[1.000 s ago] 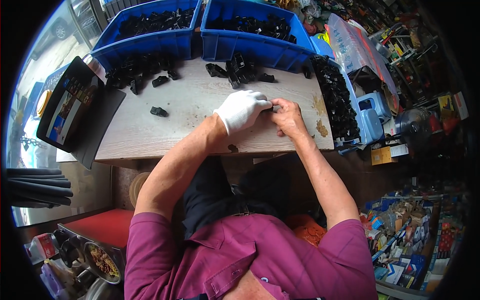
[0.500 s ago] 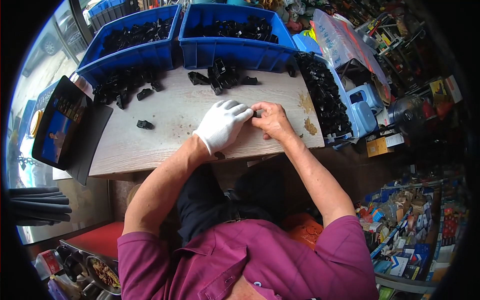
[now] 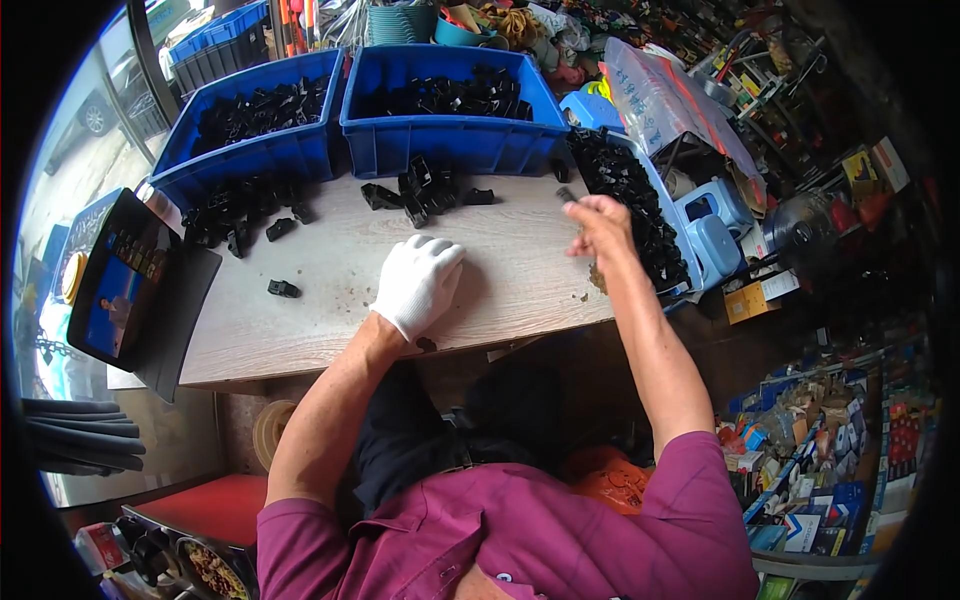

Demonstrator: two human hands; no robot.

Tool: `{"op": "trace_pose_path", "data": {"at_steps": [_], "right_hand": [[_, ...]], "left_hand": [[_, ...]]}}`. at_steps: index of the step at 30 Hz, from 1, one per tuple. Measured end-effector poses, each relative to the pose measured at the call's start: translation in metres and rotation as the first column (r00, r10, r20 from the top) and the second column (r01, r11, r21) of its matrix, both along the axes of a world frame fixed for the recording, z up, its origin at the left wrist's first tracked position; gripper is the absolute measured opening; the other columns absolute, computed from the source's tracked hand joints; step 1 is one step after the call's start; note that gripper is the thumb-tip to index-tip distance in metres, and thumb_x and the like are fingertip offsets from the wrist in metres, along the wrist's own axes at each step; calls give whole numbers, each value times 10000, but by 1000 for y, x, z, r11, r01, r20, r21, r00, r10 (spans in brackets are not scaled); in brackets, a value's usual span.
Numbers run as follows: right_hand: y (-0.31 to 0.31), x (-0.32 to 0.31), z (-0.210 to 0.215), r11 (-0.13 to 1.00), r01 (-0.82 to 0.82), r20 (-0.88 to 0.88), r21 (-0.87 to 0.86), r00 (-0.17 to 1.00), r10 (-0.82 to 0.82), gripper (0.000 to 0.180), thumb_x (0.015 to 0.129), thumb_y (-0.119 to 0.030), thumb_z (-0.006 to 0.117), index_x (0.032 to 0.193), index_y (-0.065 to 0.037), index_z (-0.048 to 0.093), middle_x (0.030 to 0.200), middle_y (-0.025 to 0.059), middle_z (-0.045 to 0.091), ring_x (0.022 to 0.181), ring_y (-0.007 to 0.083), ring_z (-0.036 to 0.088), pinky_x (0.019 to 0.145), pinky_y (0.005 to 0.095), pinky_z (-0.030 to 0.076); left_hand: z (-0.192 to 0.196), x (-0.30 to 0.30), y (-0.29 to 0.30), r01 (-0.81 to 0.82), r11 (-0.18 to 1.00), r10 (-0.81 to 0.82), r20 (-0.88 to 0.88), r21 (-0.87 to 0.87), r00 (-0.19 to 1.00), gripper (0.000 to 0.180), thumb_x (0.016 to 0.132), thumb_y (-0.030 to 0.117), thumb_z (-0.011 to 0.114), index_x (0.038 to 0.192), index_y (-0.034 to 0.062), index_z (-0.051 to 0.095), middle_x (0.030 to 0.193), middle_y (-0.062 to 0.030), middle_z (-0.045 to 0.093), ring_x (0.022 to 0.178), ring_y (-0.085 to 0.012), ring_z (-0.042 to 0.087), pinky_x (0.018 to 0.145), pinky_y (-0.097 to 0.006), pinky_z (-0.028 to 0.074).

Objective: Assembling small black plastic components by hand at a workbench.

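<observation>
My right hand point(image 3: 606, 232), bare, is over the table's right side, beside the light-blue bin point(image 3: 668, 190) full of black parts. Its thumb and fingers pinch a small dark plastic piece point(image 3: 566, 195). My left hand point(image 3: 420, 285), in a white knit glove, rests palm down near the table's front edge. Its fingers are slightly bent and apart, and I see nothing held, though the palm is hidden. A single black plastic part point(image 3: 284, 289) lies to the left of the glove. Beyond the glove sits a small pile of black plastic parts point(image 3: 428, 190).
Two blue bins, one at left point(image 3: 245, 160) and one at centre point(image 3: 455, 145), stand at the table's back with black parts inside. Another heap of parts point(image 3: 235, 210) lies before the left one. A screen on a stand point(image 3: 115, 290) occupies the table's left end.
My hands have separated. The right has moved right and away from me with the small dark piece; the gloved left has shifted slightly left and lies on the table. The view has tilted slightly.
</observation>
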State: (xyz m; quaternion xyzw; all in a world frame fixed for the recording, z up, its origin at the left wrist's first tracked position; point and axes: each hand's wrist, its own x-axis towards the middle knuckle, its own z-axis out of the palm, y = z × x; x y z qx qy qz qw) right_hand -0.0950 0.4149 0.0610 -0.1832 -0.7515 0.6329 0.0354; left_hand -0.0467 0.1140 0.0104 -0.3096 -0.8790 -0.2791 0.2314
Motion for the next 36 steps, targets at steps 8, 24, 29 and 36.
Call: {"op": "trace_pose_path", "data": {"at_steps": [8, 24, 29, 36], "right_hand": [[48, -66, -10, 904, 427, -172, 22, 892, -418, 604, 803, -266, 861, 1297, -69, 575, 730, 77, 565, 499, 196, 558, 498, 444, 598], [9, -102, -26, 760, 114, 13, 640, 987, -158, 418, 793, -316, 823, 1097, -40, 745, 722, 102, 657, 490, 185, 586, 401, 329, 527], [29, -100, -31, 867, 178, 9, 465, 979, -206, 361, 788, -308, 813, 1018, -39, 745, 653, 68, 589, 472, 191, 563, 410, 328, 518], [41, -74, -19, 975, 221, 125, -10, 968, -218, 289, 793, -291, 814, 844, -50, 663, 515, 23, 420, 454, 208, 542, 485, 425, 563]], "left_hand": [[-3, -6, 2, -33, 996, 35, -31, 84, 999, 96, 865, 88, 652, 925, 69, 724, 939, -88, 729, 924, -318, 655, 806, -422, 515], [-1, -18, 2, -94, 993, 92, 20, 78, 996, 98, 841, 84, 673, 922, 69, 726, 965, -75, 719, 958, -301, 646, 802, -415, 519], [0, -21, 6, -78, 993, 78, 2, 90, 997, 94, 834, 82, 680, 914, 67, 727, 967, -74, 719, 954, -300, 645, 794, -415, 520], [1, -15, 2, -102, 994, 98, 76, 47, 992, 114, 834, 72, 693, 935, 58, 745, 1029, -95, 731, 1001, -318, 653, 858, -423, 530]]}}
